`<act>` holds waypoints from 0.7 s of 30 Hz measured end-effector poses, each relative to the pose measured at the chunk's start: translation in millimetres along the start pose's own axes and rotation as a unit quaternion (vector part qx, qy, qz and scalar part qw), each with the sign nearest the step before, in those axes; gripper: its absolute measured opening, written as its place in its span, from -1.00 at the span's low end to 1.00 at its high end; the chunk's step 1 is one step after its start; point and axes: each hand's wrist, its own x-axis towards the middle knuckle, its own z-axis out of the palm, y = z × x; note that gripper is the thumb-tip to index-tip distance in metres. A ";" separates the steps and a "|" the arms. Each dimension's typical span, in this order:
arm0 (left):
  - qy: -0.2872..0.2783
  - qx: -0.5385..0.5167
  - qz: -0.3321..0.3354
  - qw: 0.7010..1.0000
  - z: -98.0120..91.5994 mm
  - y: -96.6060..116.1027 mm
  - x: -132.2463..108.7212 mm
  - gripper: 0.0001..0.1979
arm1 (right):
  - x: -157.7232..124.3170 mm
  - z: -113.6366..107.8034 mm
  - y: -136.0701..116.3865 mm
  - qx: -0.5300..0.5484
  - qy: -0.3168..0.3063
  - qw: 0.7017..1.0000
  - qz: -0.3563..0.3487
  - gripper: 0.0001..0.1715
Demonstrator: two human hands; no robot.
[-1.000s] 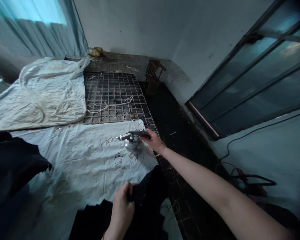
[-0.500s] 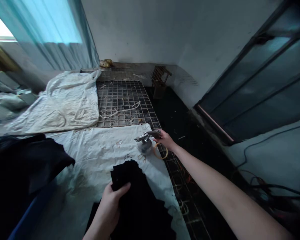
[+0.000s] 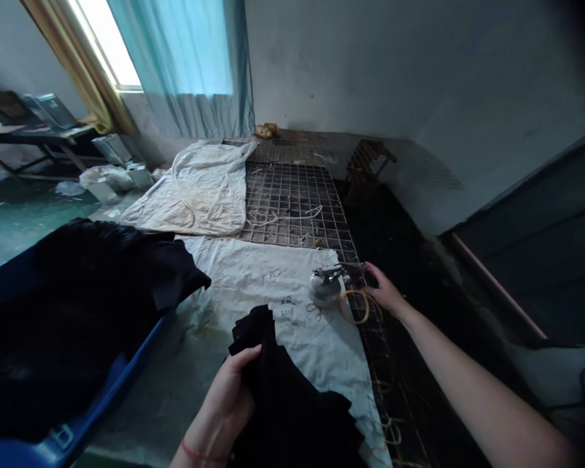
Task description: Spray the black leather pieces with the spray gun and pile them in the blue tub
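My left hand (image 3: 229,396) is closed on a stack of black cut fabric pieces (image 3: 292,403), with the thumb on top. The stack's jagged edges hang over the white cloth (image 3: 244,276). A metal spray gun (image 3: 325,286) with a rounded cup beneath rests near the cloth's right edge. My right hand (image 3: 385,290) is just right of the gun, at the end of its handle, fingers apart. Close by that hand and the gun's cup is a tan elastic ring (image 3: 355,307). Whether a fingertip still touches the handle, I cannot tell.
More black fabric (image 3: 82,312) fills a blue plastic tub (image 3: 102,403) at left. Beyond the cloth lie a wire grid (image 3: 292,198) and a stained white sheet (image 3: 195,195). Several rubber bands lie around. A wooden stool (image 3: 370,158) stands by the far wall.
The view has swung left, bringing more of the blue tub into sight. My right hand has loosened from the spray gun's handle, while my left keeps hold of the fabric pieces.
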 end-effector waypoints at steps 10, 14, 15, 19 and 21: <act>-0.066 0.030 0.140 0.987 -9.5 -12.2 -9.4 -0.67 | -117.7 66.6 -241.3 0.040 -0.299 0.906 -0.296 -0.90; -0.067 0.041 0.167 0.983 -21.4 -12.8 -9.6 -0.61 | -120.1 76.4 -256.7 0.000 -0.337 0.901 -0.274 -0.94; -0.067 0.039 0.170 0.982 -24.4 -12.6 -9.9 -0.60 | -120.1 76.8 -255.2 0.001 -0.343 0.899 -0.270 -0.93; -0.074 0.017 0.172 0.982 -31.8 -11.0 -12.7 -0.62 | -126.6 83.8 -247.7 -0.006 -0.301 0.899 -0.319 -0.94; -0.072 0.012 0.167 0.983 -32.7 -9.4 -14.9 -0.63 | -132.0 89.5 -244.5 -0.026 -0.238 0.894 -0.378 -0.94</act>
